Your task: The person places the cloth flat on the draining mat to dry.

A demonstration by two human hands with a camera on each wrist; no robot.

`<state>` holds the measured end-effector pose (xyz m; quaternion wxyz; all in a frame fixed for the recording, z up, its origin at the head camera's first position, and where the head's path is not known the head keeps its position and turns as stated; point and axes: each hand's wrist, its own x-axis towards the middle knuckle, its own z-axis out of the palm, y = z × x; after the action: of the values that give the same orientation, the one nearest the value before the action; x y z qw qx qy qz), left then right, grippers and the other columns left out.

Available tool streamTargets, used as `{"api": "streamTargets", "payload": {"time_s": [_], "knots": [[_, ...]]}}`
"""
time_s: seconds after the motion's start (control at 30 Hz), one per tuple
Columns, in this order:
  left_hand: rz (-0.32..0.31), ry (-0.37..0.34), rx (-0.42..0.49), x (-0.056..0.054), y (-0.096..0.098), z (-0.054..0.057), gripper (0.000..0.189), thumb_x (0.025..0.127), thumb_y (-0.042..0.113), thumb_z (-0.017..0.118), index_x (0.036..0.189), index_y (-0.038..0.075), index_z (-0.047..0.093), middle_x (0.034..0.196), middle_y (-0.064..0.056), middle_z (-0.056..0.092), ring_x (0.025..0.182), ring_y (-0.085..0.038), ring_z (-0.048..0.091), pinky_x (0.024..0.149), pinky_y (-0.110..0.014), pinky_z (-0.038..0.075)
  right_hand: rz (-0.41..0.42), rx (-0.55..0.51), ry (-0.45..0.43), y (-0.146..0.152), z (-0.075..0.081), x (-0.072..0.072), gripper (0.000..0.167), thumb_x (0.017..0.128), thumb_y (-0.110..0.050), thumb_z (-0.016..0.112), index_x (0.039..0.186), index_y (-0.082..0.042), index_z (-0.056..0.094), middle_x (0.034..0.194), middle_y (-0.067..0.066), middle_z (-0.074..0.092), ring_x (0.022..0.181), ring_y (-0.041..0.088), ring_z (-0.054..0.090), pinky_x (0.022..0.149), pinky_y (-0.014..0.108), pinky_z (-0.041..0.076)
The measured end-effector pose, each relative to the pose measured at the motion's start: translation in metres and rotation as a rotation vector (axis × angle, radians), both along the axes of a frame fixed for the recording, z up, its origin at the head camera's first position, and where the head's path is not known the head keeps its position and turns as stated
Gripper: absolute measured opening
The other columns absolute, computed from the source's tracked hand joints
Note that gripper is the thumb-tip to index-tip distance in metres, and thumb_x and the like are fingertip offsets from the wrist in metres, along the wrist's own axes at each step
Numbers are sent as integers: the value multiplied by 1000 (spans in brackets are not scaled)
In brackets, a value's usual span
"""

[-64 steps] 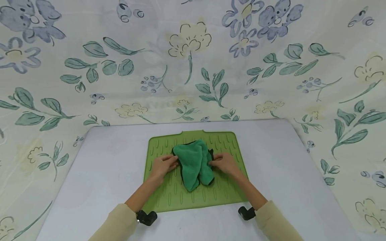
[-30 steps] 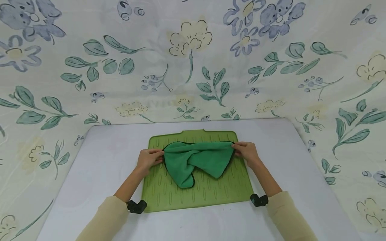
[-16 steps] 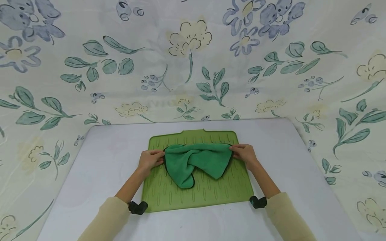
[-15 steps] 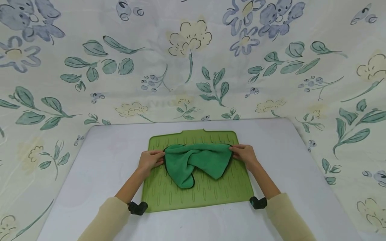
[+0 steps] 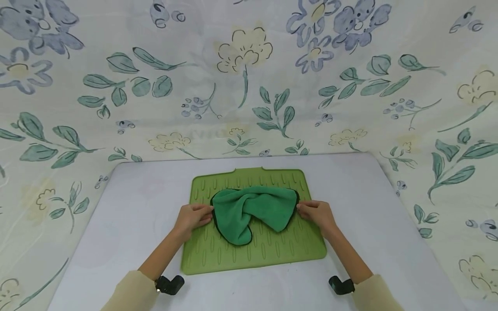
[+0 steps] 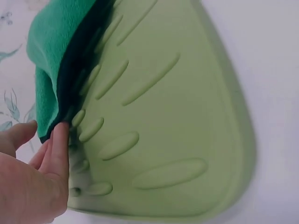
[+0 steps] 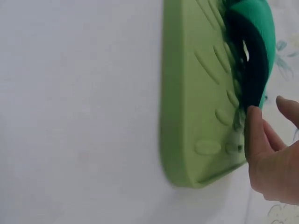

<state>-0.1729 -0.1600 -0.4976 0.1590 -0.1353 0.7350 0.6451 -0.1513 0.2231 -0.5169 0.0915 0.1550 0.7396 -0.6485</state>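
Observation:
A green cloth [image 5: 268, 207] with a black edge lies loosely folded on a light green ridged mat [image 5: 256, 255]. At the cloth's left edge is my left hand [image 5: 192, 219]; in the left wrist view its fingertips [image 6: 60, 133] touch the black edging, with the thumb held apart from them. My right hand [image 5: 317, 214] is at the cloth's right edge. In the right wrist view its fingertips [image 7: 253, 114] reach under the dark edging, and the thumb stands away from the cloth. Part of the cloth is hidden under its own folds.
The mat rests on a white table [image 5: 140, 194], its tab at the far side. A sheet with a flower print [image 5: 241, 108] rises behind the table and along its sides. A small black device [image 5: 170, 285] sits at the left wrist, another black device [image 5: 341, 286] at the right.
The bunched cloth was pulled out wide between both hands, then lowered onto the mat. Both hands have since let go of its upper corners and slid down its sides, toward me.

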Motion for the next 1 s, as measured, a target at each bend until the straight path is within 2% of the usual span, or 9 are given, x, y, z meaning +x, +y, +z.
{"api": "streamTargets", "payload": {"time_s": [0.17, 0.33, 0.5, 0.63, 0.77, 0.9, 1.0], "knots": [[-24, 1, -15, 14, 1, 3, 34, 99, 7, 62, 124, -16, 60, 102, -14, 72, 82, -11, 70, 77, -25, 58, 26, -54, 0, -6, 3, 17, 33, 93, -10, 73, 115, 13, 66, 98, 14, 72, 84, 16, 70, 77, 26, 58], [-41, 1, -18, 32, 4, 5, 32, 98, 6, 63, 122, -16, 61, 105, -17, 71, 85, -14, 71, 77, -25, 58, 47, -54, -1, -12, -1, 27, 29, 92, -10, 74, 110, 12, 69, 95, 13, 72, 84, 17, 70, 77, 27, 58], [-46, -20, -16, 48, 9, 2, 28, 97, 6, 65, 117, -14, 66, 102, -16, 72, 86, -16, 72, 76, -25, 58, 75, -64, -10, -17, -4, 36, 27, 91, -10, 74, 108, 10, 70, 94, 13, 73, 85, 19, 71, 77, 28, 58], [-42, -59, 18, 59, 12, -2, 26, 96, 4, 65, 114, -15, 66, 100, -16, 72, 87, -18, 72, 77, -25, 58, 132, -74, 5, -24, -8, 40, 28, 91, -11, 74, 108, 11, 70, 95, 13, 73, 88, 21, 71, 79, 30, 59], [-37, -98, 81, 64, 14, -4, 27, 97, 2, 64, 115, -17, 64, 100, -16, 71, 89, -21, 71, 80, -27, 57, 149, -93, 17, -31, -9, 41, 30, 91, -8, 73, 112, 13, 67, 98, 13, 72, 91, 22, 71, 81, 32, 58], [-55, -116, 123, 65, 17, -5, 29, 97, 2, 63, 118, -18, 62, 100, -16, 71, 91, -22, 71, 82, -28, 57, 120, -102, 26, -35, -10, 41, 27, 91, -3, 72, 111, 14, 66, 98, 14, 72, 91, 22, 71, 81, 32, 58], [-42, -118, 137, 65, 19, -6, 29, 98, 2, 63, 118, -18, 61, 101, -16, 70, 93, -21, 71, 83, -28, 57, 104, -97, 37, -38, -10, 40, 25, 90, -3, 73, 109, 12, 67, 95, 13, 71, 90, 20, 71, 81, 31, 58]]}}
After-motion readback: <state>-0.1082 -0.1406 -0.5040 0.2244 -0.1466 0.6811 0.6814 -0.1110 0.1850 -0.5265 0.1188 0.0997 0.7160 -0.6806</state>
